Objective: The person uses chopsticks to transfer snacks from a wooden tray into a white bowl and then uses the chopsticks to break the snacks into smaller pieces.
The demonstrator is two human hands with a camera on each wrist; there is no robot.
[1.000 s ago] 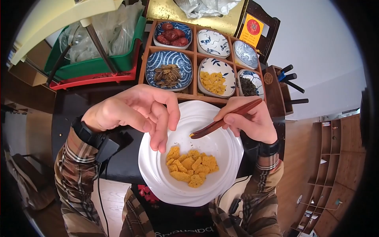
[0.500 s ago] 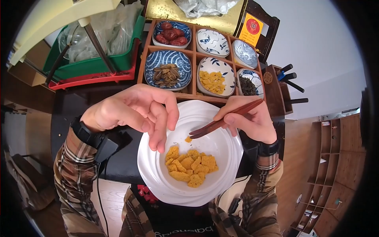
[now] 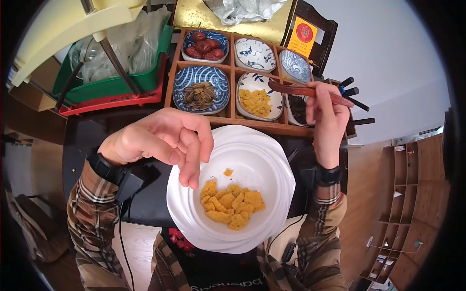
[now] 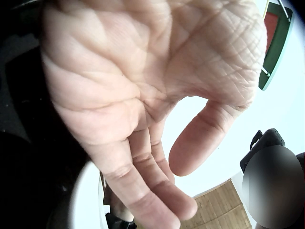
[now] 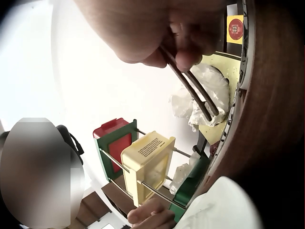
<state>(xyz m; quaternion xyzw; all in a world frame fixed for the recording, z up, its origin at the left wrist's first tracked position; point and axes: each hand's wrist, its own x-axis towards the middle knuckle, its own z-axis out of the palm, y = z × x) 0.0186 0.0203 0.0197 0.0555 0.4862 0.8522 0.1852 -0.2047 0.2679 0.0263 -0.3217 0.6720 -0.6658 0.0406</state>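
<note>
My right hand (image 3: 330, 119) grips reddish-brown wooden tongs (image 3: 298, 89), raised over the right part of a divided wooden tray (image 3: 279, 127). In the right wrist view the two prongs (image 5: 193, 93) stand slightly apart with nothing between them. Their tips overlap a blue-and-white dish (image 3: 276, 100) of yellow bits (image 3: 254, 103) in the head view. Loosely bent and holding nothing, my left hand (image 3: 165, 140) hovers over the left rim of a white bowl (image 3: 279, 199). Yellow crumbly pieces (image 3: 233, 206) lie in that bowl, and one small piece (image 3: 228, 171) sits apart from them.
Other tray compartments hold dishes of red dates (image 3: 204, 47), striped seeds (image 3: 200, 95) and dark leaves (image 3: 298, 109). A green bin (image 3: 150, 72) with plastic bags stands at left, under a pale yellow shelf (image 3: 82, 34). Black-handled tools (image 3: 354, 91) stand at right.
My right hand has lifted the tongs from the bowl up and right to the tray. A small yellow piece left the tips and lies in the bowl. The left hand stays put.
</note>
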